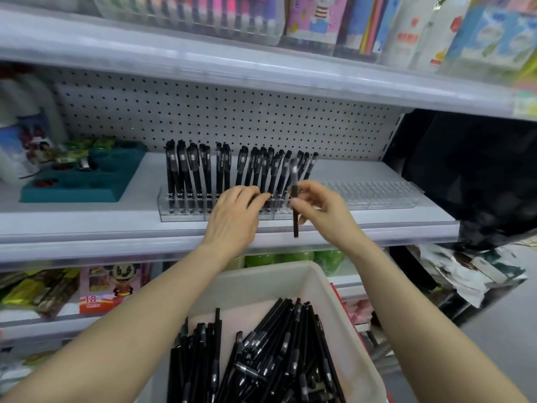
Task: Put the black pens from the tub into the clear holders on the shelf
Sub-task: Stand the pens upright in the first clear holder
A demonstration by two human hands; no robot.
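**Black pens (270,362) lying in the tub (337,303), one being held up at the shelf (87,225)**

The person's right hand (322,212) is pinching a single pen (295,225) between thumb and fingertips. It is holding the pen upright, just in front of the clear holders (180,212). The left hand (232,219) is resting at the holders' front edge with its fingers nearly straight. Its fingertips are touching the lower barrels of the standing pens (203,173), and it is gripping nothing that can be seen.

The standing pens are filling the left and middle stretch of the holders, caps up, some upright and some leaning slightly. To their right, a bare clear section (377,196) is sitting on the same shelf.

The tub is sitting below the shelf, close to the person and between the two forearms. The pens in it are lying in a loose heap, crossing one another.

A teal tray (81,184) is sitting on the shelf to the left, well apart from the holders. A white pegboard (232,112) is standing behind the shelf.
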